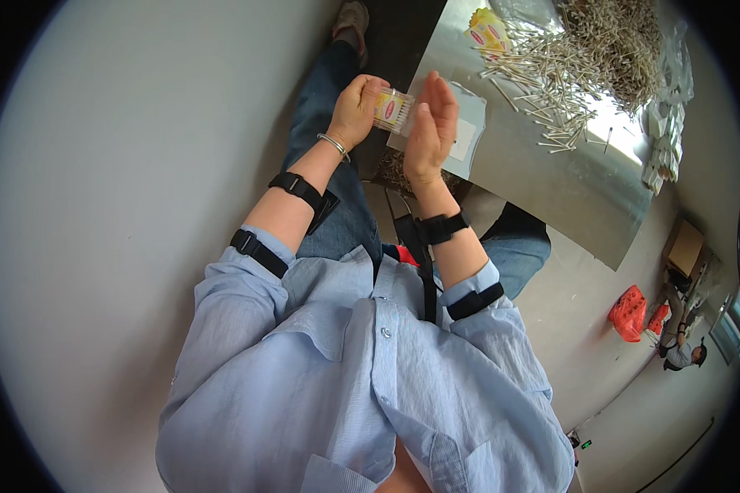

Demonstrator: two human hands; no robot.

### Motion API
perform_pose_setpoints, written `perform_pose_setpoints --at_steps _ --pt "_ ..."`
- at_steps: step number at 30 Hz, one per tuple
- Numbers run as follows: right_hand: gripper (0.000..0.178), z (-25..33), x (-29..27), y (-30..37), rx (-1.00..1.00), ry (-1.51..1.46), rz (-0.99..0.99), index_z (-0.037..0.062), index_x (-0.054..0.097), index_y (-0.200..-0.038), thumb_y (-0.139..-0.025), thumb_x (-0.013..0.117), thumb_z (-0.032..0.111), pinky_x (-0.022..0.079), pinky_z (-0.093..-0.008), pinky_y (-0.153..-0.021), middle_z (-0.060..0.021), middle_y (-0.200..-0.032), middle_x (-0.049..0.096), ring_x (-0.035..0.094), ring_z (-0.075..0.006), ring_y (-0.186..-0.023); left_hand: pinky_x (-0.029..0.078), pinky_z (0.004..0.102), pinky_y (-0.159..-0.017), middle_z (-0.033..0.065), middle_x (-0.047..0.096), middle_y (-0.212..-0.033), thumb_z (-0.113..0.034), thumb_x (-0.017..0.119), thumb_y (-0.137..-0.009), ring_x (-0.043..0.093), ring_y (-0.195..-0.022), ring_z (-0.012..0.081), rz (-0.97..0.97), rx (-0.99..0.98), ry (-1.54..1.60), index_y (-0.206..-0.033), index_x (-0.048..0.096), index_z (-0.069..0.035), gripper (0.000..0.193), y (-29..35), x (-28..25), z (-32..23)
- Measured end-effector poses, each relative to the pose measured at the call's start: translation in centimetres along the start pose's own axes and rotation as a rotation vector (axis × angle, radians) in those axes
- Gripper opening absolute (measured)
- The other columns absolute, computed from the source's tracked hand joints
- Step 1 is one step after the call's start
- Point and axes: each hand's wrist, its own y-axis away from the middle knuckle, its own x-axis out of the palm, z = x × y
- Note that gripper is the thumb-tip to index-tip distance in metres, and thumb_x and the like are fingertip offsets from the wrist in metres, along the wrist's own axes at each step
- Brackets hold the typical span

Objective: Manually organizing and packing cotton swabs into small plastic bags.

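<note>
Packet [392, 111] of cotton swabs, clear-sided with a yellow and red label, sits in the grip of the left hand [355, 108], just beyond the near corner of a metal table [580, 201]. The left fingers close around its left end, so that end is covered, and the fingertips on the far side cannot be seen. White swab tips show along the lower part of the packet; how full it is cannot be made out. The right hand [430, 135] is open, fingers raised and slightly bent, palm turned toward the packet's right end; whether the palm or thumb touches it is hard to tell. Behind the right hand lies a pale flat object [469, 123], partly covered by that hand, its kind unclear. Farther over the table, loose swabs [543, 74] spread out from a dense heap [612, 41] that the upper edge of the view cuts off. A yellow printed wrapper [488, 34] lies at the left of these swabs, its lower edge overlapped by them. Clear plastic [678, 57] and white folded pieces [662, 148] line the right side, bent by the lens. Below the table corner, more swabs [395, 168] show in shadow, largely hidden by the forearms and tabletop. A distant person [684, 356] appears small near the dark rim.
</note>
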Motion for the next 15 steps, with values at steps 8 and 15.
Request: perform_pose_setpoints --at_steps 8,15 --pt "0.005 3.5 -1.6 -0.7 0.037 0.835 -0.035 0.0016 0.069 -0.082 -0.078 0.071 0.003 0.051 -0.03 -0.063 -0.0088 -0.087 0.06 0.062 -0.0185 -0.077 0.05 0.0305 -0.072 0.0111 0.066 -0.085 -0.031 0.046 -0.1 0.063 -0.078 0.0186 -0.112 0.022 -0.254 -0.095 0.058 0.001 0.034 0.2 0.0 -0.4" --pt "0.008 2.7 -1.1 -1.2 -0.066 0.986 0.072 0.0038 0.07 -0.083 -0.076 0.071 0.007 0.05 -0.0368 -0.074 -0.0108 -0.088 0.059 0.059 -0.0285 -0.087 0.051 0.0364 -0.067 0.0186 0.067 -0.081 -0.028 0.051 -0.097 0.067 -0.077 0.0322 -0.181 0.08 -0.27 -0.094 0.057 0.001 0.03 0.1 0.5 -0.7"
